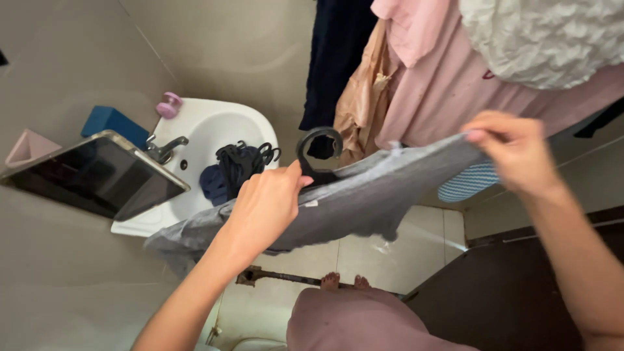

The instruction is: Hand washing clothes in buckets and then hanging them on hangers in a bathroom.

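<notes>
Two bare hands are seen spreading a grey garment (pixel 364 198) across the middle of the view, above a tiled floor (pixel 364 260) on which the person's own toes are visible. The garment is stretched from the lower left, where its loose end hangs in front of the white washbasin (pixel 214 127), up to the right, where its edge is pinched between the fingers of the right hand (pixel 510 153). Behind it, along the top edge, pink clothes (pixel 448 84), a white crinkled fabric (pixel 546 39), a dark blue garment (pixel 335 55) and a tan cloth (pixel 361 101) are hung close together. The left hand (pixel 266 208) is closed on the garment's upper edge together with a black plastic hanger (pixel 318 153), whose round hook stands up just above the thumb. At the left edge a framed mirror (pixel 97 175) is tilted out over the basin's rim. Inside the basin, near its right rim, a heap of dark clothes with more black hangers (pixel 237 166) is piled. A metal tap (pixel 166 149) is mounted at the basin's left rim, and a small pink object (pixel 169 104) is set at its far corner.
</notes>
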